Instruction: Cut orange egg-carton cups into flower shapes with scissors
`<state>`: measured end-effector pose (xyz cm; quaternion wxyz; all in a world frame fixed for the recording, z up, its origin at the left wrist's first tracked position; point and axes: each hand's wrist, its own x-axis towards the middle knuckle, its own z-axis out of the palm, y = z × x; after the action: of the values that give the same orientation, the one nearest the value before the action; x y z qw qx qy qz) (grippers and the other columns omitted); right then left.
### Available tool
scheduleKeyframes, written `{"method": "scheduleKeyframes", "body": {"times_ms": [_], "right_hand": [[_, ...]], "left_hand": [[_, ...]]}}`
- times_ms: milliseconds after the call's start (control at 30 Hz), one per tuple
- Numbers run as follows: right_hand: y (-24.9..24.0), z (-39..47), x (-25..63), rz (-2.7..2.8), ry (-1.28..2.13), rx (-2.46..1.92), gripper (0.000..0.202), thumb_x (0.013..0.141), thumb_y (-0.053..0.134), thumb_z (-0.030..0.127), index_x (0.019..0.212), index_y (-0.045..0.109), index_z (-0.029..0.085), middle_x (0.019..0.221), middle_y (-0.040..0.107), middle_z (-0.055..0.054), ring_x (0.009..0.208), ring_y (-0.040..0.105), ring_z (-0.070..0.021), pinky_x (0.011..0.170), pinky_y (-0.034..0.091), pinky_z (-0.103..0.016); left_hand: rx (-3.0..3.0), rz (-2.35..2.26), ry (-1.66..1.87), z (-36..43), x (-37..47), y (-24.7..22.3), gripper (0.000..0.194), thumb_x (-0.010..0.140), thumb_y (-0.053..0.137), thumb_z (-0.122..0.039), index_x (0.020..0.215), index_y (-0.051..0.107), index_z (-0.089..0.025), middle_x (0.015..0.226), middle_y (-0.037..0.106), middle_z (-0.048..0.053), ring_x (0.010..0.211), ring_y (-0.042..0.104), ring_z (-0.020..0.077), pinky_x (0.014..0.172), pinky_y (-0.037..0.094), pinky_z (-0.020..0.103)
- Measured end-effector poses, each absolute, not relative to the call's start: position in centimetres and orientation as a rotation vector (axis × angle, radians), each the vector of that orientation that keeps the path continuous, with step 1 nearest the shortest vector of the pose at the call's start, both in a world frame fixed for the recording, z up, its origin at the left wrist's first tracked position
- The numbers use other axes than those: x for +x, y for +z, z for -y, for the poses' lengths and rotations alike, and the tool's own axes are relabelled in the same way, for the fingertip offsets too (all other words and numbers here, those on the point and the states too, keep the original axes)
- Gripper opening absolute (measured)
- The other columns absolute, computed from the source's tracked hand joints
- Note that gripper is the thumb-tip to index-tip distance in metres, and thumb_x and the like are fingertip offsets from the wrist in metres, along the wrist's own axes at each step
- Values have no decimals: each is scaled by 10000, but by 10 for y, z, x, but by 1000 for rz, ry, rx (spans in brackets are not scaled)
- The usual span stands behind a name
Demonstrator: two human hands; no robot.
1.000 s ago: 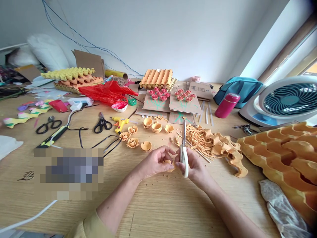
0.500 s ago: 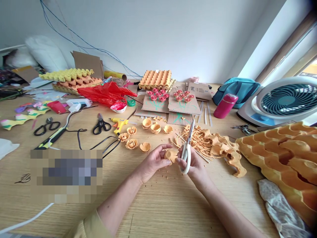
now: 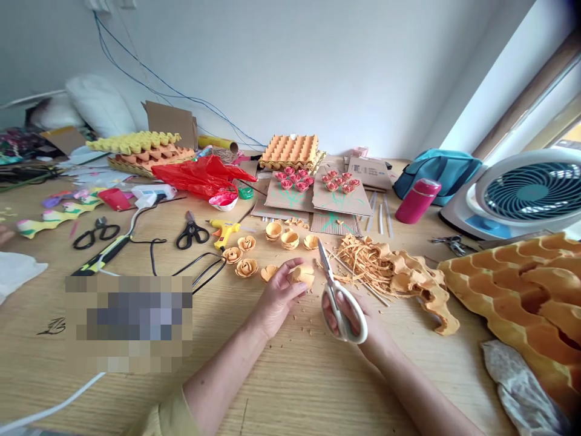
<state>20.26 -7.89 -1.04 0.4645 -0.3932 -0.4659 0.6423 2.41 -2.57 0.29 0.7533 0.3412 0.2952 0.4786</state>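
Observation:
Between the thumb and fingers of my left hand is a small orange egg-carton cup, cut into petal shapes. My right hand grips white-handled scissors, fingers through the loops. The blades point up and away, just right of the cup and apart from it. Beyond my left hand lie several orange petal cups, and some are layered into roses. A heap of cut carton strips and a torn carton piece lie beyond my right hand. Small scraps dot the table below the cup.
A yellow glue gun and black scissors lie to the left. Cardboard with red flowers is at the back. Egg trays, a pink bottle and a fan stand right. Another person's hand shows at the far left edge.
My right hand has drawn the scissors away from the cup, down and to the right, and their handles now face me. My left hand still holds the cup. Another person's hand has appeared far left.

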Motion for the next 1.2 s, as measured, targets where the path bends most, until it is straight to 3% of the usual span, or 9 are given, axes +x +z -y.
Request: {"method": "scheduleKeyframes", "body": {"times_ms": [100, 233, 400, 533, 800, 1000, 1200], "right_hand": [[-16, 82, 200, 1152, 1695, -900, 532, 885, 508, 717, 833, 586, 194, 527, 494, 41, 395, 404, -97, 421, 301, -234], [-19, 84, 198, 1095, 1845, -780, 518, 911, 492, 694, 837, 589, 190, 505, 480, 51, 381, 381, -82, 423, 288, -222], [-9, 83, 199, 1213, 1660, -909, 513, 884, 537, 702, 871, 576, 191, 602, 542, 25, 465, 456, -103, 464, 335, -231], [-4, 84, 202, 1412, 1422, -1055, 450, 898, 572, 645, 859, 542, 198, 649, 512, 31, 561, 432, -113, 536, 351, -244], [-6, 84, 202, 1634, 1304, -1197, 428, 933, 523, 616, 836, 510, 199, 708, 444, 32, 645, 389, -133, 585, 329, -266], [-7, 85, 204, 1701, 1291, -1165, 431, 954, 481, 618, 870, 515, 196, 735, 444, 26, 664, 382, -139, 601, 330, -274], [-9, 84, 204, 1740, 1244, -1133, 430, 958, 470, 621, 889, 517, 200, 762, 459, 19, 680, 407, -148, 614, 342, -282]], "left_hand": [[712, -590, 1119, 24, 23, 2, 532, 668, 838, -206, 1151, 618, -243, 989, 697, -5, 966, 650, 139, 832, 477, 249], [676, -541, 1128, 25, 23, 2, 560, 701, 816, -203, 1207, 582, -259, 944, 696, -21, 900, 675, 125, 871, 506, 276], [691, -569, 1041, 26, 23, 1, 562, 692, 831, -208, 1192, 580, -258, 1009, 704, 4, 958, 691, 156, 832, 522, 266], [693, -631, 1081, 26, 23, 1, 524, 683, 832, -187, 1155, 614, -249, 917, 674, -24, 829, 641, 87, 765, 496, 207], [735, -627, 1119, 27, 24, 1, 496, 701, 817, -204, 1152, 615, -245, 838, 618, -44, 705, 552, 64, 725, 461, 208], [803, -593, 1138, 27, 24, 0, 463, 735, 800, -204, 1153, 605, -247, 803, 612, -48, 711, 528, 74, 734, 433, 217], [942, -624, 1185, 28, 24, 3, 443, 740, 803, -233, 1130, 594, -242, 911, 654, -22, 849, 563, 117, 822, 417, 249]]}}
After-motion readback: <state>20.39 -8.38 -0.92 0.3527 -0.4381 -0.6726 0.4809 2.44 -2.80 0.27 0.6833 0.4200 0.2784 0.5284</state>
